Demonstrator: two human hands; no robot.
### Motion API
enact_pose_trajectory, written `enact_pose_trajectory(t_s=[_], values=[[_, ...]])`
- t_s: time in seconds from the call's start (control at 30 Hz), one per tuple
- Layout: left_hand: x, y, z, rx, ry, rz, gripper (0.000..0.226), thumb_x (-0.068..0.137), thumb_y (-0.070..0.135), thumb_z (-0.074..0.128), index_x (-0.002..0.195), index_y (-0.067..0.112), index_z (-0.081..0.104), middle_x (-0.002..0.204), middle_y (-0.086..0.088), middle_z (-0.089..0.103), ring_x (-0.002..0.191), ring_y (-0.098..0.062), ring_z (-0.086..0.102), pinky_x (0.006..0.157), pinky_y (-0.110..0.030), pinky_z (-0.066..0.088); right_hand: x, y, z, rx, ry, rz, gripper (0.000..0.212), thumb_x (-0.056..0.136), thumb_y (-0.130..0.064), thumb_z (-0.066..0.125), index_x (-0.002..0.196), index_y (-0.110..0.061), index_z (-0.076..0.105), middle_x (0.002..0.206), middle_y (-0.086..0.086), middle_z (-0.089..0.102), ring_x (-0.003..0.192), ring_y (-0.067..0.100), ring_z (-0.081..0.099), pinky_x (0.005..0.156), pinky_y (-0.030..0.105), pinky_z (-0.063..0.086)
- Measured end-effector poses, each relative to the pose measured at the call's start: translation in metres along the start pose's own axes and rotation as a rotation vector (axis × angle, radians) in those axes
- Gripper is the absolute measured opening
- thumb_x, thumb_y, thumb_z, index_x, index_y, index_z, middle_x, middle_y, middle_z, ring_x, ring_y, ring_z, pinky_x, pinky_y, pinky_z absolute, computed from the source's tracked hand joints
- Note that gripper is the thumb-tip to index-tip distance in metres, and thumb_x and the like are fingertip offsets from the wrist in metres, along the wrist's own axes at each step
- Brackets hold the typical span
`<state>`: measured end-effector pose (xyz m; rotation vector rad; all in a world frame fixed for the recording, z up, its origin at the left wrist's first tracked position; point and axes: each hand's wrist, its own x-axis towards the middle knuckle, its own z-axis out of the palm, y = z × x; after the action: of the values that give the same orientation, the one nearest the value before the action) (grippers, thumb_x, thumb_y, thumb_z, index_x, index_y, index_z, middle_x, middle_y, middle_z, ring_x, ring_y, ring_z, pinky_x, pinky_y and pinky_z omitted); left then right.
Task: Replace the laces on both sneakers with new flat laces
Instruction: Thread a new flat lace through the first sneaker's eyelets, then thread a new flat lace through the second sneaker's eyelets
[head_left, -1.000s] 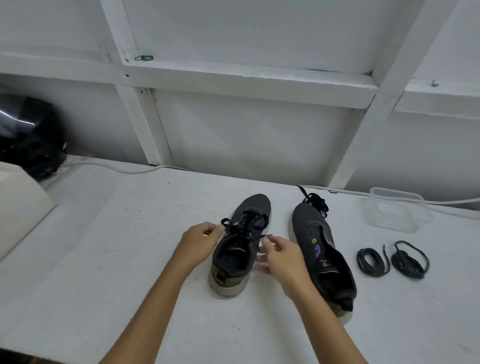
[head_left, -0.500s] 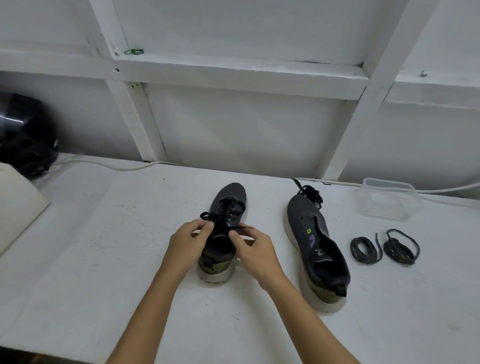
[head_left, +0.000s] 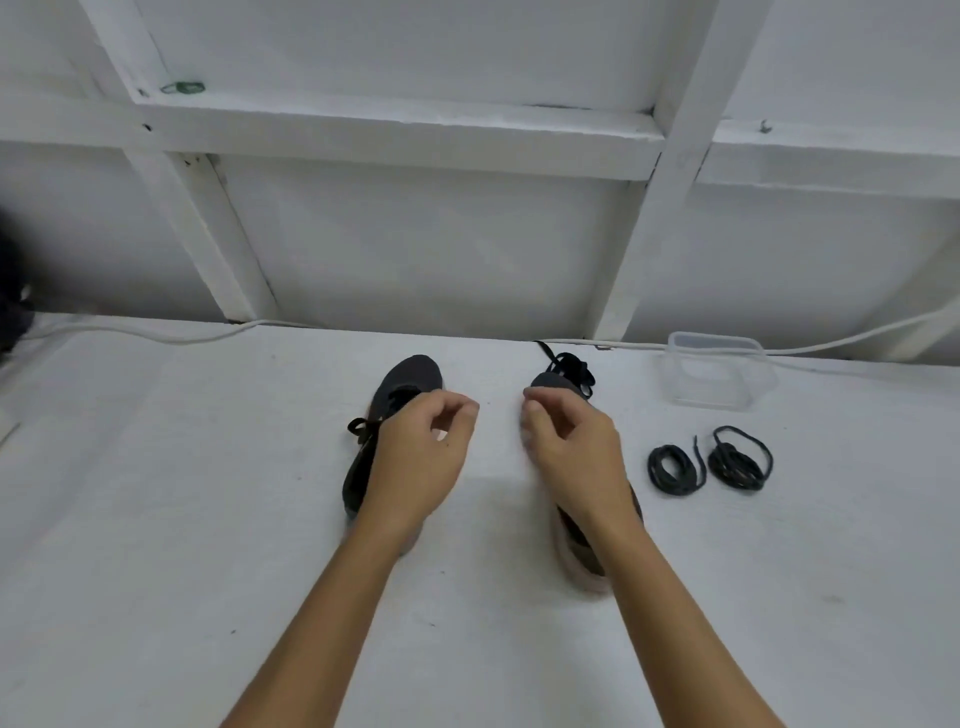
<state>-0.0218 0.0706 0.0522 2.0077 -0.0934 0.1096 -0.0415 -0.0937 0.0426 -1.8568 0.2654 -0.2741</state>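
Two dark grey sneakers stand side by side on the white table (head_left: 208, 519), toes pointing away from me. My left hand (head_left: 421, 457) hovers over the left sneaker (head_left: 410, 376), fingers loosely curled with nothing between them. A black lace end (head_left: 359, 428) sticks out to the left of that hand. Covering most of the right sneaker (head_left: 582, 551), my right hand (head_left: 571, 452) is also loosely curled and holds nothing. A loose black lace (head_left: 571, 366) lies bunched at the right sneaker's toe. Two coiled black laces (head_left: 672, 467) (head_left: 740, 460) lie to the right.
A clear plastic container (head_left: 717, 374) stands at the back right, near the wall. A white cable (head_left: 182, 338) runs along the table's far edge below the white framed wall. A dark object (head_left: 10, 312) shows at the far left edge.
Both hands have let go of the left sneaker's lace and moved apart. The right hand has shifted over the right sneaker. The camera has tilted, so the scene sits lower.
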Motion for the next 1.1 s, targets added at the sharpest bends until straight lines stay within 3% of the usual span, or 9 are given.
enact_pose_trajectory(t_s=[0.17,0.37,0.43,0.53,0.7,0.8,0.87,1.0,1.1], values=[[-0.001,0.013,0.056,-0.003,-0.148,-0.008,0.014,0.098,0.023,0.061,0.103,0.021,0.073,0.103,0.014,0.07,0.094,0.007,0.06,0.08,-0.003,0.042,0.009,0.01,-0.056,-0.144,0.098,-0.055,0.019,0.097,-0.028,0.061,0.11,-0.03,0.075,0.101,-0.021,0.073,0.099,-0.007,0.063,0.077,0.003,0.042],[-0.005,-0.001,0.099,0.069,-0.314,-0.175,0.053,0.1,0.045,0.052,0.148,0.022,0.046,0.15,0.005,0.044,0.138,-0.013,0.042,0.109,-0.025,0.033,0.01,0.049,-0.083,-0.136,-0.099,0.197,0.037,0.096,-0.047,0.061,0.131,-0.037,0.065,0.127,-0.022,0.063,0.119,0.002,0.058,0.099,0.026,0.047],[-0.006,-0.006,0.107,0.024,-0.347,-0.26,0.062,0.099,0.051,0.049,0.154,0.024,0.037,0.157,0.003,0.037,0.144,-0.015,0.036,0.115,-0.031,0.03,0.008,0.059,-0.084,-0.008,-0.152,0.289,0.03,0.095,-0.048,0.063,0.125,-0.044,0.065,0.119,-0.023,0.067,0.111,-0.004,0.063,0.093,0.019,0.052],[-0.009,-0.012,0.114,-0.081,-0.363,-0.353,0.065,0.098,0.053,0.05,0.156,0.028,0.032,0.157,0.004,0.039,0.142,-0.014,0.039,0.117,-0.036,0.034,0.005,0.068,-0.083,0.145,-0.166,0.345,0.016,0.095,-0.043,0.066,0.111,-0.049,0.066,0.101,-0.028,0.072,0.093,-0.012,0.068,0.07,0.006,0.051],[-0.014,-0.016,0.118,-0.156,-0.278,-0.377,0.061,0.099,0.043,0.053,0.155,0.028,0.034,0.152,0.005,0.045,0.134,-0.011,0.047,0.108,-0.028,0.04,0.003,0.071,-0.074,0.169,-0.159,0.344,0.028,0.094,-0.042,0.067,0.12,-0.033,0.073,0.118,-0.016,0.071,0.102,-0.005,0.068,0.082,0.015,0.053],[-0.017,-0.021,0.111,-0.157,-0.218,-0.385,0.057,0.099,0.037,0.056,0.152,0.028,0.04,0.148,0.006,0.048,0.13,-0.01,0.049,0.108,-0.03,0.041,-0.003,0.067,-0.067,0.142,-0.179,0.337,0.013,0.094,-0.038,0.069,0.094,-0.048,0.077,0.099,-0.028,0.072,0.092,-0.01,0.068,0.07,0.007,0.051],[-0.021,-0.027,0.104,-0.155,-0.198,-0.404,0.054,0.097,0.035,0.057,0.15,0.029,0.044,0.142,0.005,0.053,0.126,-0.01,0.053,0.109,-0.034,0.044,-0.009,0.068,-0.061,0.12,-0.219,0.293,0.023,0.095,-0.037,0.068,0.082,-0.055,0.074,0.089,-0.036,0.068,0.086,-0.012,0.067,0.066,0.005,0.048],[-0.024,-0.036,0.094,-0.182,-0.199,-0.4,0.048,0.093,0.033,0.058,0.141,0.032,0.051,0.125,0.009,0.066,0.11,0.0,0.061,0.091,-0.024,0.049,-0.016,0.065,-0.052,0.099,-0.244,0.27,0.027,0.095,-0.038,0.067,0.081,-0.061,0.071,0.091,-0.043,0.064,0.087,-0.015,0.065,0.067,0.003,0.048],[-0.016,-0.036,0.095,-0.122,-0.177,-0.392,0.038,0.097,0.03,0.058,0.135,0.03,0.055,0.125,0.008,0.063,0.106,-0.001,0.061,0.09,-0.023,0.047,-0.011,0.067,-0.058,0.087,-0.236,0.315,0.011,0.092,-0.049,0.065,0.089,-0.051,0.076,0.096,-0.034,0.069,0.089,-0.011,0.067,0.075,0.014,0.054]])
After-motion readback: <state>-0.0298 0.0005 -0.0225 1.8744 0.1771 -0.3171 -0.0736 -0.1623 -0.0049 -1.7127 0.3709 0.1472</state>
